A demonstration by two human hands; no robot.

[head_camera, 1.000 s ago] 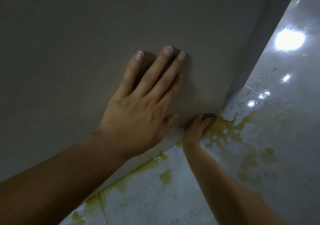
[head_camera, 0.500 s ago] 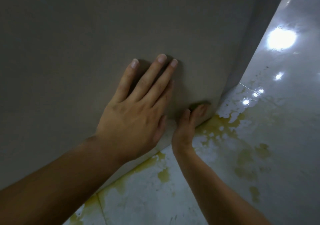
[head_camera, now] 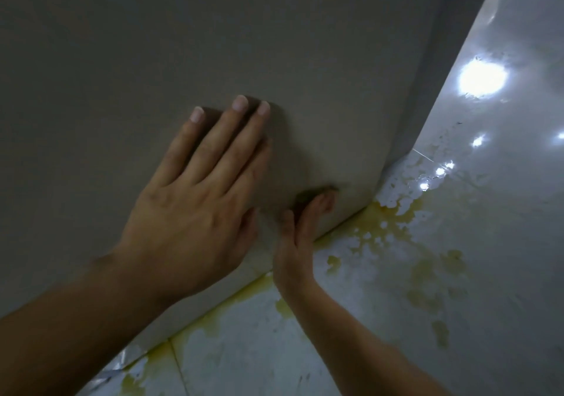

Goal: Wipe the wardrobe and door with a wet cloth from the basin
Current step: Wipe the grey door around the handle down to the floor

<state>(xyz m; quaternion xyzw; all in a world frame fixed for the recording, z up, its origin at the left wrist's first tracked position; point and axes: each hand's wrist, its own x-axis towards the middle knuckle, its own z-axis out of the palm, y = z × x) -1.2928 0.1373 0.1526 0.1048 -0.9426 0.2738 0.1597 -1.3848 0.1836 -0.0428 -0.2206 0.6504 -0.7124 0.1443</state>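
Presently, item in hand: low panel of the wardrobe (head_camera: pixel 213 45), a plain grey-brown face meeting the floor (head_camera: pixel 473 273) at its bottom corner. Left hand (head_camera: pixel 195 200): one, laid flat on the panel, fingers (head_camera: pixel 235 139) spread and straight, gripping nothing, apparently bracing. Right hand (head_camera: pixel 300 237): one, pressed edge-on against the panel just above the bottom edge, fingers extended upward; a dark sliver at their tips may be the cloth (head_camera: pixel 314 190), but it is too shadowed to confirm, and whether the fingers pinch it I cannot tell. Basin: none in view. Door: not identifiable in view. Floor tiles: glossy, wet, with one large patch of yellowish stain (head_camera: pixel 378 221) spreading from the corner, and several bright light reflections. Handling note, as judgement: the stroke is best kept flat and firm along the bottom edge towards the corner, the left palm steadying the body; the cloth should stay off the stained floor, lest it carry yellow residue back onto the panel.
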